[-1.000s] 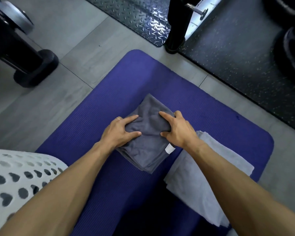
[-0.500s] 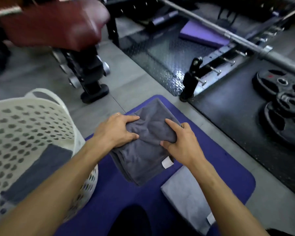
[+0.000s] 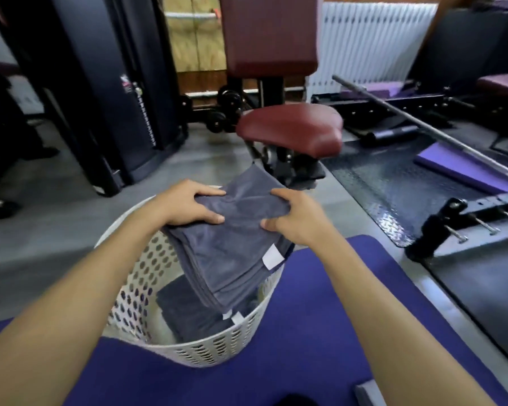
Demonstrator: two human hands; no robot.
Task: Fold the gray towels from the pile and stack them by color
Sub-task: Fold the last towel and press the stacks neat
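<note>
A stack of folded dark gray towels (image 3: 232,253) with white tags hangs in the air over a white perforated laundry basket (image 3: 206,351). My left hand (image 3: 188,206) grips the stack's left edge, thumb on top. My right hand (image 3: 296,221) grips its right edge. Inside the basket lies another folded dark gray towel (image 3: 185,312). A corner of a light gray towel (image 3: 368,394) shows at the bottom edge on the purple mat (image 3: 320,303).
A maroon padded gym seat (image 3: 291,130) and backrest stand just behind the basket. Black machine frames rise at the left. A diamond-plate platform (image 3: 379,186), a barbell bar (image 3: 423,124) and a pegged rack foot lie to the right.
Both hands lifted the dark gray stack off the mat and carried it left, over the basket. My view swung up and left, so the light gray towels slid nearly out of sight.
</note>
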